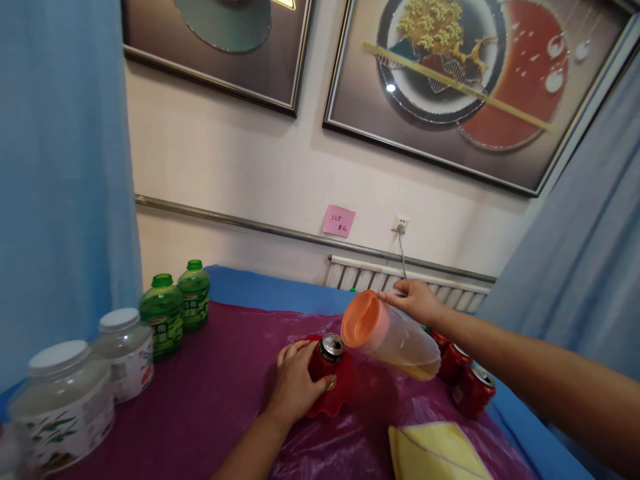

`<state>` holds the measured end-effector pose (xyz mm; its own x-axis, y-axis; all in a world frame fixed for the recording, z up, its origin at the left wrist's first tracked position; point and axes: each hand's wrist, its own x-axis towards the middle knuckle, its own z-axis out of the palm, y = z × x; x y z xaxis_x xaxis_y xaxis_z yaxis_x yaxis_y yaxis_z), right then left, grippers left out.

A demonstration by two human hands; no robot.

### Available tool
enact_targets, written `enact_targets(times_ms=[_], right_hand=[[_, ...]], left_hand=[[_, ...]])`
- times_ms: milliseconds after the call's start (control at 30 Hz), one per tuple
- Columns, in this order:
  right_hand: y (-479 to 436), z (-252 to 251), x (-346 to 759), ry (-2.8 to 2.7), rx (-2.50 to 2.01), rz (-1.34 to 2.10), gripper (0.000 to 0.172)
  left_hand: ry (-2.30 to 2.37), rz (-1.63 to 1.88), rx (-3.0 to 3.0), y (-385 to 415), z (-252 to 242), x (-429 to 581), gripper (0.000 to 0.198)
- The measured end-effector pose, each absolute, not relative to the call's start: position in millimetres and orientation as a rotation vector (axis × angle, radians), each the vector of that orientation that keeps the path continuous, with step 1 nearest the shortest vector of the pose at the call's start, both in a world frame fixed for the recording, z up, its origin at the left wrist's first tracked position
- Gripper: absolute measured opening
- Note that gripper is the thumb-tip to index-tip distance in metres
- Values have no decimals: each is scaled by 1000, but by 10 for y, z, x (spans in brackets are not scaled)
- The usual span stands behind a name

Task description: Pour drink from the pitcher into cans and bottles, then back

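Note:
My left hand (295,387) is wrapped round a dark red drink can (326,360) with an opened silver top. The can stands upright on a red tray with a wavy rim (345,393). My right hand (417,301) grips a clear plastic pitcher (400,340) near its orange lid (363,320). Tilted almost onto its side, the pitcher has its lid end toward the can, slightly above and to the right of it. Some yellowish liquid lies along its lower side. No stream between pitcher and can is visible.
Several red cans (473,390) stand at the right edge, below my right forearm. A folded yellow cloth (435,450) lies in front on the purple plastic sheet (225,400). On the left are green bottles (163,317) and white-lidded jars (65,400). A radiator (345,273) is behind.

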<state>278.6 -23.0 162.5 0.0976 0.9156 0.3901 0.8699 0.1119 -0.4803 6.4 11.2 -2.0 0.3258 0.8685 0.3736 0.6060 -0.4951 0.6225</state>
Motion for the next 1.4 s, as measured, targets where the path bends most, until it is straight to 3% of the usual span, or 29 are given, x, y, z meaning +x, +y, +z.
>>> enact_targets(times_ms=[1400], right_hand=[[-229,1575,2781,-1778,-1781,5,64]], left_hand=[[1274,1026,2227,124,-69,51,65]])
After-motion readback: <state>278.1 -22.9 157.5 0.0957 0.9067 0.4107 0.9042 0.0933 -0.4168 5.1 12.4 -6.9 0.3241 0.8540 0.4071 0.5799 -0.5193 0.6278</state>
